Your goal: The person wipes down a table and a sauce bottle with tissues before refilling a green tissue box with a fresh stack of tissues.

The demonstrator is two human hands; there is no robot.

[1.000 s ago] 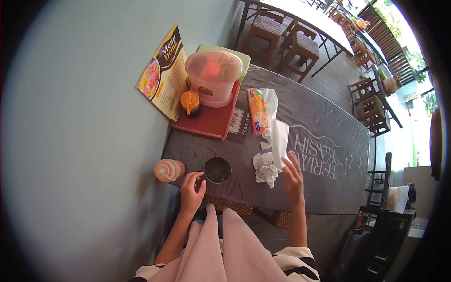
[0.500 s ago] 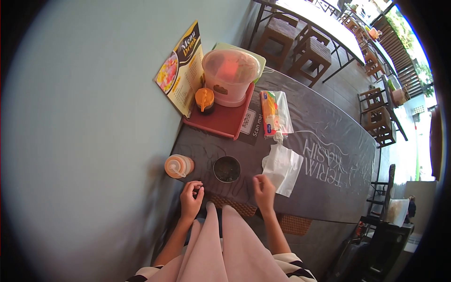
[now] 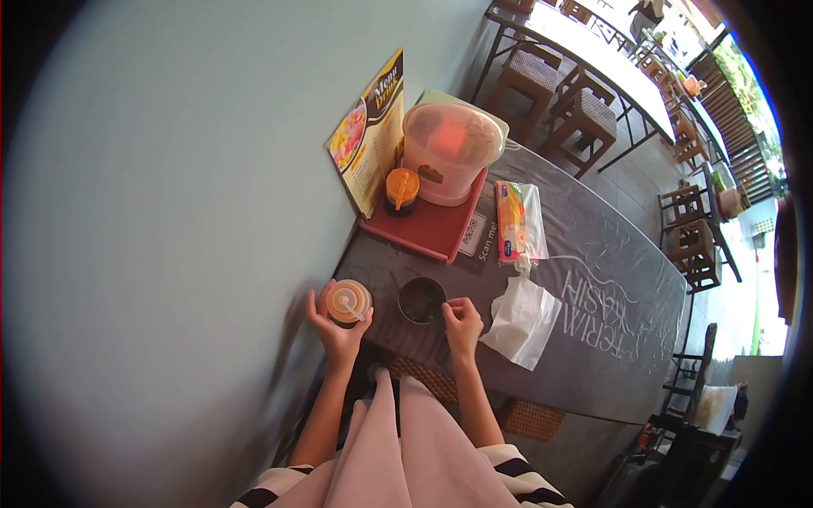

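Note:
My left hand (image 3: 340, 339) is wrapped around a jar of orange sauce (image 3: 347, 298) near the wall, its thumb and fingers on opposite sides. A pale spoon handle lies over the jar's lid. To the right stands a small dark bowl (image 3: 403, 296) with something dark in it that I cannot make out. My right hand (image 3: 462, 328) pinches the bowl's right rim between closed fingertips. A crumpled white paper sheet (image 3: 527, 322) lies on the table to the right of this hand.
Further back, a red tray (image 3: 411, 240) holds a lidded pink tub (image 3: 447, 182) and an orange-topped jar (image 3: 401, 186). A menu card (image 3: 370, 140) leans by the wall. A tissue pack (image 3: 512, 222) lies on the dark table cover (image 3: 593, 279). Stools and tables stand beyond.
My left hand has reached forward and closed around the sauce jar. My right hand has moved to the bowl's rim. The view has shifted, so the table things appear further right.

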